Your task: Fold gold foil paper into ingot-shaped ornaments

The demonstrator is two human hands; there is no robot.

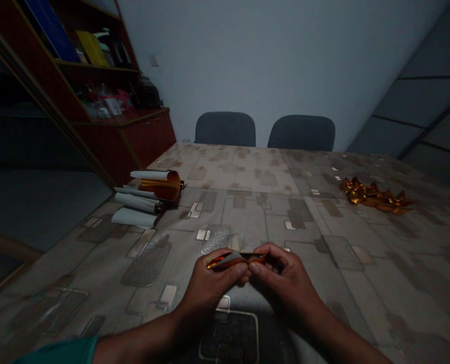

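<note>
My left hand (pixel 209 285) and my right hand (pixel 283 278) meet just above the table near its front edge. Between them they pinch a small folded piece of shiny orange-gold foil paper (pixel 234 260), its silver back showing. Both hands have their fingers closed on it, thumbs pressing its near edge. A teal sleeve covers my left forearm (pixel 58 351).
The patterned tablecloth (pixel 255 202) covers a long table. Rolled sheets of white and gold paper (pixel 149 197) lie at the left. A pile of folded gold foil pieces (pixel 374 194) sits at the right. Two grey chairs (pixel 264 130) stand at the far end, a red shelf unit (pixel 107 101) on the left.
</note>
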